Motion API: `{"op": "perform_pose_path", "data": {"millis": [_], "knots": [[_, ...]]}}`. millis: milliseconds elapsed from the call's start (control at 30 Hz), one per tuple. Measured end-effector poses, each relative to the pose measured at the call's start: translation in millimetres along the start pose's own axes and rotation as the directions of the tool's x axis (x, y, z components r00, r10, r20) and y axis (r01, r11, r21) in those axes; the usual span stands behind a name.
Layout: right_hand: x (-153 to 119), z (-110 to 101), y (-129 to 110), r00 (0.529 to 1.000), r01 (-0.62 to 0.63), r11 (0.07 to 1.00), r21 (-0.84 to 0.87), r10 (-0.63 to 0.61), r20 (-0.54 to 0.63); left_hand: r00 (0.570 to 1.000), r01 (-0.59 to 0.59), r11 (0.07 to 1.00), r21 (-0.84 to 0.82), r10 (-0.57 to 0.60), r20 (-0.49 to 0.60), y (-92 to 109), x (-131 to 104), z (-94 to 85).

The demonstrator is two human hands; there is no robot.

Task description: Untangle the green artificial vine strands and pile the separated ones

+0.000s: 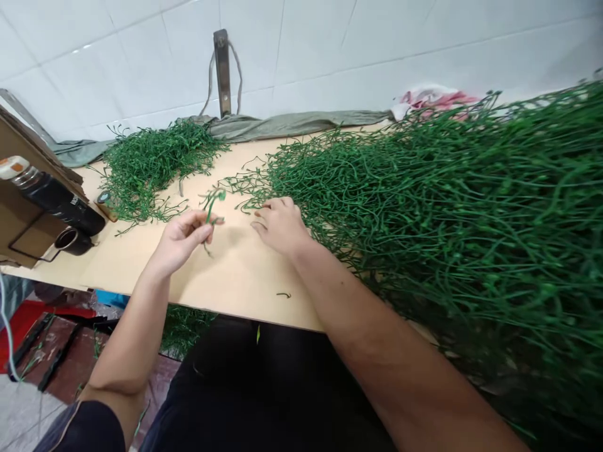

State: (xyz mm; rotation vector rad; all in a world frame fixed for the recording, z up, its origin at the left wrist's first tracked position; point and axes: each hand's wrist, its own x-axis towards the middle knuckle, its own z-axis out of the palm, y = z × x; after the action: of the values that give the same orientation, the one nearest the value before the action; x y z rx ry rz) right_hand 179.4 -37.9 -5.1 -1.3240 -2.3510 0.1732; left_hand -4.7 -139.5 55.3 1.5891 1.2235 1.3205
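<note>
My left hand (181,242) is raised over the table, its thumb and fingers pinching a few short garlic scape pieces (210,207) with curled ends. My right hand (282,227) reaches to the near left edge of a large heap of long garlic scapes (438,194). Its fingers are bent but apart, with nothing visible in them. Thin loose stems lie just beyond its fingertips. Behind my left hand is a smaller heap of short, bud-tipped scape pieces (157,157). One small dark stem bit (283,294) lies near the front edge.
At the left stand a black thermos (61,201), a dark cup (73,240) and a cardboard box (23,207). Rolled grey-green cloth (301,122) runs along the tiled wall beneath a metal bracket (222,72). More green pieces (186,326) lie below the tabletop (235,276).
</note>
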Motion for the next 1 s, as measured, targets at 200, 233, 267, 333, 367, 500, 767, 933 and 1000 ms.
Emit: {"op": "perform_pose_path", "data": {"millis": [200,233,267,333,367,500,767,933,1000], "knots": [[-2.8,-1.7,3.6,0.994,-0.064,0.997,-0.046,0.067,0.081,0.869,0.344,0.873,0.345,-0.435,0.236,31.9,-94.1,-57.3],[-3.2,-1.8,2.8,0.994,-0.065,0.997,-0.048,0.069,0.087,0.821,0.378,0.828,0.413,-0.506,0.265,36.3,-107.5,-64.7],[-3.6,-1.7,2.1,0.994,-0.064,0.997,-0.047,0.069,0.09,0.781,0.394,0.787,0.476,-0.559,0.278,39.6,-119.2,-71.0],[-4.3,-0.8,1.6,0.993,-0.065,0.997,-0.042,0.069,0.092,0.725,0.406,0.714,0.57,-0.631,0.275,42.7,-136.9,-80.6],[-4.7,-0.1,2.0,0.993,-0.064,0.997,-0.039,0.067,0.094,0.716,0.414,0.69,0.594,-0.65,0.255,42.7,-142.8,-84.1],[-6.6,4.2,5.8,0.992,-0.082,0.995,-0.052,0.086,0.094,0.776,0.416,0.666,0.619,-0.615,0.139,39.2,-151.3,-93.6],[-7.4,10.0,10.3,0.988,-0.107,0.99,-0.092,0.116,0.101,0.869,0.425,0.742,0.518,-0.494,-0.006,36.8,-150.5,-109.7],[-6.9,12.0,11.6,0.985,-0.121,0.986,-0.117,0.134,0.107,0.865,0.477,0.785,0.395,-0.499,-0.054,37.3,-155.9,-115.6],[-6.8,13.8,12.7,0.988,-0.112,0.987,-0.112,0.122,0.096,0.849,0.506,0.775,0.379,-0.526,-0.058,36.4,-157.5,-118.0]]}}
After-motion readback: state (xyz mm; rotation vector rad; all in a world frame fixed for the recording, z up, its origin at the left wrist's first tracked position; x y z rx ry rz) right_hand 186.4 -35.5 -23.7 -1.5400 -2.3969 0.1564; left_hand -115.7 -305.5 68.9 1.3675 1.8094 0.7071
